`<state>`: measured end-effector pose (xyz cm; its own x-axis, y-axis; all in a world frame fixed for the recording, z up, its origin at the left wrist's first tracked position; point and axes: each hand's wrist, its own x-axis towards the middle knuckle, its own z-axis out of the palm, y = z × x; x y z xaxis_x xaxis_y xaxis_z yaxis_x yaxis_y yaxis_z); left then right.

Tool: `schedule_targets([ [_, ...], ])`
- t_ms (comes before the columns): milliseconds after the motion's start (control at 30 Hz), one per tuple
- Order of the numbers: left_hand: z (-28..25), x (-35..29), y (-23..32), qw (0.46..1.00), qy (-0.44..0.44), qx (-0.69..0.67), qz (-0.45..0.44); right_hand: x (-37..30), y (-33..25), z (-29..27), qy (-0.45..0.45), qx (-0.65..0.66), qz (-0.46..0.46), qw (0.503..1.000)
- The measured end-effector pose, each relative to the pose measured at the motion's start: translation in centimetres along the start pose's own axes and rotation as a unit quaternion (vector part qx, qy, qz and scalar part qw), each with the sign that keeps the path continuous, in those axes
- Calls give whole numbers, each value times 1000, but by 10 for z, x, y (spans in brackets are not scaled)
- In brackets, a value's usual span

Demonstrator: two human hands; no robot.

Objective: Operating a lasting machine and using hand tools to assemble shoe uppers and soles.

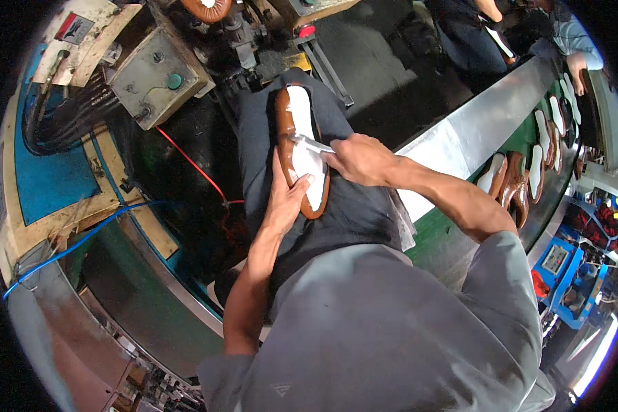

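Note:
A brown leather shoe upper (283,113) with a white insole (299,104) facing up lies lengthwise across my lap. My left hand (285,199) grips its near part, with the thumb pressed on the white insole and the fingers along the left side. My right hand (361,159) is closed around a silver metal hand tool (314,144), whose exact kind I cannot make out. The tool's tip reaches over the middle of the insole to the brown edge at the left. My right fingers hide its handle.
A metal-edged conveyor (460,137) with a green belt runs along the right, carrying several brown shoes (514,180). Ahead stands a machine with a control box (159,77). A red cable (198,165) hangs at the left. Another person's hand (577,72) is at the far right.

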<state>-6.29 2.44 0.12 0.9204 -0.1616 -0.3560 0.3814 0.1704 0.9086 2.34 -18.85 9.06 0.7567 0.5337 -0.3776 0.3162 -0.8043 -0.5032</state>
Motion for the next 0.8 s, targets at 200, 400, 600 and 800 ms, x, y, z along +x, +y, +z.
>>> schedule_targets([
  [200, -2, 3, -2, 1000, -15, -10, -21, -14, -7, 18, 50, 72, -91, 992],
  [400, -6, 1, -7, 999, -5, -30, -26, -23, -9, 35, 129, 122, -103, 979],
  [600, -2, -3, 10, 997, -9, -77, -15, -10, -8, 21, 5, 19, 28, 999],
  [800, -76, -17, 143, 957, -121, 259, 49, -43, 18, -6, 170, 193, 50, 965],
])
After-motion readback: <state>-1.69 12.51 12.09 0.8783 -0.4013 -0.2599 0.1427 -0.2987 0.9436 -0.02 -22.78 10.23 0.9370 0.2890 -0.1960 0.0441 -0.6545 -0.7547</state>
